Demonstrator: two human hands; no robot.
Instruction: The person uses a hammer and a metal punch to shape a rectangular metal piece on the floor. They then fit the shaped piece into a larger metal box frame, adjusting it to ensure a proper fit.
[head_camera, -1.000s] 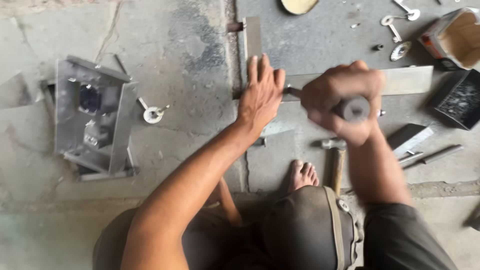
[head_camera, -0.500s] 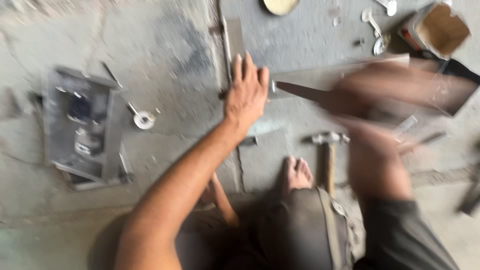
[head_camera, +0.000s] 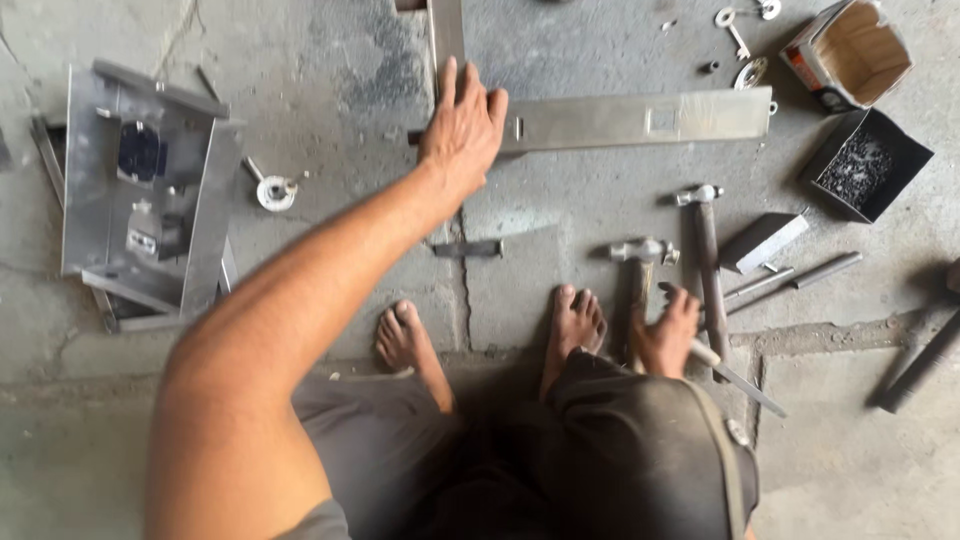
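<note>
Metal frame (head_camera: 140, 190) at upper left; long steel strip (head_camera: 640, 118) across upper centre, its left end pinned under the flat, spread left hand (head_camera: 462, 135). At lower right, the right hand (head_camera: 668, 335) lies by two hammers (head_camera: 640, 275), fingers loosely curled; whether they grip a handle cannot be told

Silver-grey metal strip (head_camera: 640, 118), black box (head_camera: 866, 165), grey concrete floor (head_camera: 320, 60).

concrete floor (head_camera: 300, 70) | metal strip (head_camera: 640, 117) | two hammers (head_camera: 705, 250) | open boxes (head_camera: 860, 160) | steel housing (head_camera: 140, 190)
</note>
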